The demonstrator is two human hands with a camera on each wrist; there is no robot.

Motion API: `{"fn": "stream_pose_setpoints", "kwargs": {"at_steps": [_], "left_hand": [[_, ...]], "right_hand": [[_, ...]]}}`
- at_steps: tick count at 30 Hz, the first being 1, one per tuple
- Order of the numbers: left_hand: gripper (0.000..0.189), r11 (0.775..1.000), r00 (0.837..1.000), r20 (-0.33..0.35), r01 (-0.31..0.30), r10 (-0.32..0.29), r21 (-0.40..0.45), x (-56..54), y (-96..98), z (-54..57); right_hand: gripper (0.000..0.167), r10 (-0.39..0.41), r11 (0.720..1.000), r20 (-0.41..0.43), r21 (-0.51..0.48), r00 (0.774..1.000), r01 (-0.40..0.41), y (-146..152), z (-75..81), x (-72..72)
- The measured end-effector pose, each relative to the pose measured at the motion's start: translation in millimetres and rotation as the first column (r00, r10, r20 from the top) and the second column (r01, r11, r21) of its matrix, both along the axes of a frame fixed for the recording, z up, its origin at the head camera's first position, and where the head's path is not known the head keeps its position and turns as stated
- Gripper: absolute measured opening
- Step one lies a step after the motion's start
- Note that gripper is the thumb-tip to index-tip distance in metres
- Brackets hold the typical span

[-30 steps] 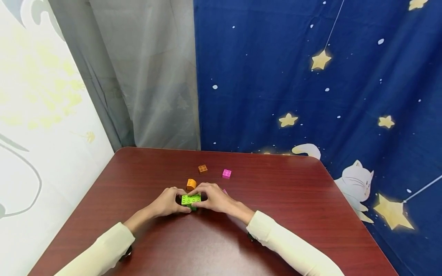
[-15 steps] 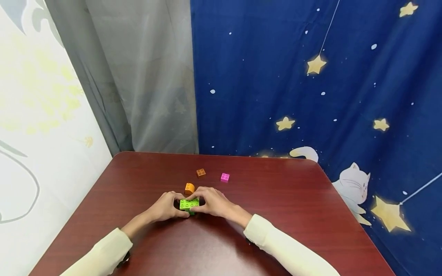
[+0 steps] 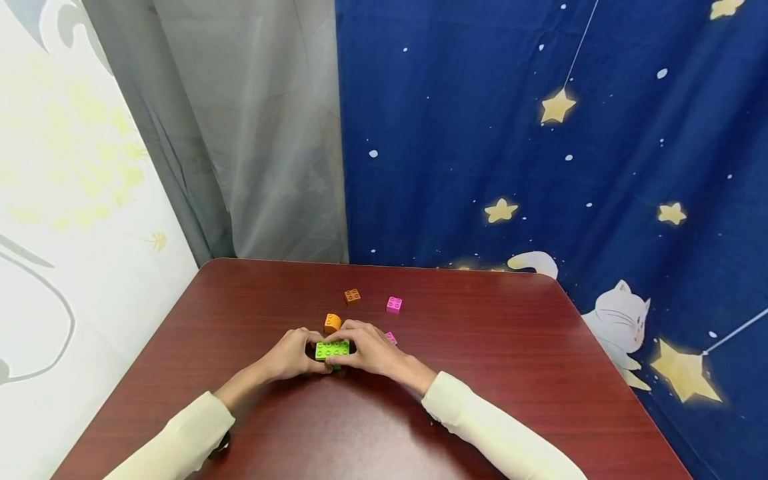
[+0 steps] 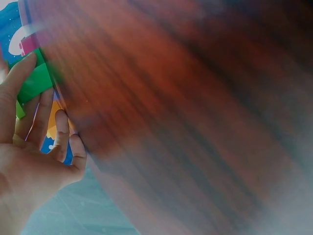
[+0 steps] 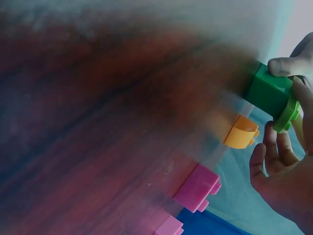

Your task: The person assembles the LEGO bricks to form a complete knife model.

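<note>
A lime-green studded building brick [image 3: 333, 350] lies on top of a darker green block [image 5: 269, 90], near the middle of the table. My left hand [image 3: 294, 355] grips the darker block from the left, its thumb on the near side and fingers behind. From the right, my right hand [image 3: 373, 351] pinches the lime-green brick between thumb and fingertips. In the right wrist view the lime-green brick [image 5: 287, 116] sits against the studded side of the block. The left wrist view shows the darker block [image 4: 36, 81] between left thumb and fingers.
Just behind the hands stands an orange rounded brick [image 3: 333, 323]. Farther back lie a brown brick [image 3: 352, 297] and a pink brick [image 3: 393, 305]. Another pink brick [image 3: 391, 338] is partly hidden behind the right hand. Curtains hang past the dark red table's [image 3: 480, 347] far edge.
The right thumb has slid left along the near side of the lime-green brick. Less of the darker block shows beneath it, and more of the near pink brick is visible.
</note>
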State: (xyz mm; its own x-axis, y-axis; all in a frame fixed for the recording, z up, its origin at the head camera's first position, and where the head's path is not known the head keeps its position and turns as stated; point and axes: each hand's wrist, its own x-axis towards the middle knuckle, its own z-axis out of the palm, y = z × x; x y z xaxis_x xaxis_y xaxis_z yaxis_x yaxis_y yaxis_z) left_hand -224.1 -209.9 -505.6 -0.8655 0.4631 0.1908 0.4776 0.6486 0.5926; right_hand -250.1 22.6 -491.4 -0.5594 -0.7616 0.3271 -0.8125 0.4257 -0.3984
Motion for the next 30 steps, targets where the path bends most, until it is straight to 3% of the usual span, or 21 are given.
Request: {"fn": "stream_pose_setpoints", "kwargs": {"at_steps": [14, 22, 30], "left_hand": [[0.042, 1.0, 1.0, 0.016, -0.006, 0.006, -0.019, 1.0, 0.7, 0.9], [0.046, 0.999, 0.999, 0.032, 0.004, -0.003, -0.034, 4.4, -3.2, 7.4], [0.04, 0.998, 0.997, 0.056, -0.049, 0.047, 0.03, 11.9, -0.9, 11.3]], "right_hand": [[0.039, -0.036, 0.997, 0.025, 0.072, 0.999, 0.034, -3, 6.8, -2.0], [0.041, -0.008, 1.0, 0.061, -0.011, 0.998, 0.008, -1, 3.5, -3.8], [0.067, -0.028, 0.995, 0.095, -0.09, 0.995, 0.037, -1, -0.8, -7.3]]}}
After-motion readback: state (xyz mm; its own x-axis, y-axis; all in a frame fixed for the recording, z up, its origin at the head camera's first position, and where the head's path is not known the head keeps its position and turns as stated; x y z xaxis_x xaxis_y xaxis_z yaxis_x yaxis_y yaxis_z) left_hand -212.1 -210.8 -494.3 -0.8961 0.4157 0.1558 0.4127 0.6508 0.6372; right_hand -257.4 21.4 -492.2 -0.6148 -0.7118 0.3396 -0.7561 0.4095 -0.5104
